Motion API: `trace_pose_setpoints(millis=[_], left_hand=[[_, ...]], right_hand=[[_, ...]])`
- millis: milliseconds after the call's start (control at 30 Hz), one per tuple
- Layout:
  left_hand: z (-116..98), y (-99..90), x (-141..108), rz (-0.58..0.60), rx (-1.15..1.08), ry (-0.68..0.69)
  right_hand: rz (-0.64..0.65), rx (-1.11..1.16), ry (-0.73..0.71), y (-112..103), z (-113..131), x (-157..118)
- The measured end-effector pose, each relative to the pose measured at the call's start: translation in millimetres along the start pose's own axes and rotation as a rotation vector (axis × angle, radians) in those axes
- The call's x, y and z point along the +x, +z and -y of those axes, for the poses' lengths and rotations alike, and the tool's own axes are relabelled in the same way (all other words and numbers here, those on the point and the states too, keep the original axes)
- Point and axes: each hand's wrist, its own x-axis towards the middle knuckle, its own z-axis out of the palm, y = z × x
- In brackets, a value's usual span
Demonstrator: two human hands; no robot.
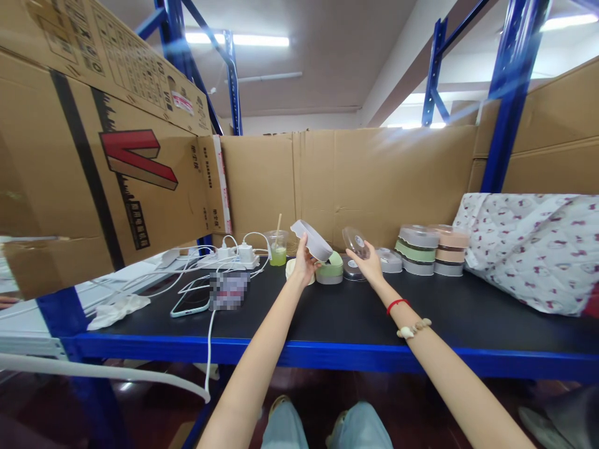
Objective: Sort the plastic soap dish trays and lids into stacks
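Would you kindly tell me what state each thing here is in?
Grey container: tilted, in left hand
Clear lid: tilted, in right hand
Plastic cup: upright, part-filled, straw inside
Phone: flat, screen dark
Power strip: plugs inserted
Containers at right: stacked, two piles

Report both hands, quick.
Left hand: closed on a pale grey container, held tilted.
Right hand: holding a clear round lid by its edge.

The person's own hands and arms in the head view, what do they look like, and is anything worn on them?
The left hand and right hand are ungloved, with no sleeves visible. The right arm wears a thin red cord bracelet and a chunky beige-and-whitish bead bracelet.
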Motion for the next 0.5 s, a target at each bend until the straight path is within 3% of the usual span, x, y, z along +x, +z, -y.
trace_pose_setpoints(millis=[200,500], left_hand=[[-1,1.4,-2,-0.002,-0.005,-0.007],[0,0.8,-2,0.045,0.048,-0.013]], right_hand=[[-0.009,-0.365,-0.026,-3,-6,-2],[0.038,-0.511,-0.093,4,-29,11]])
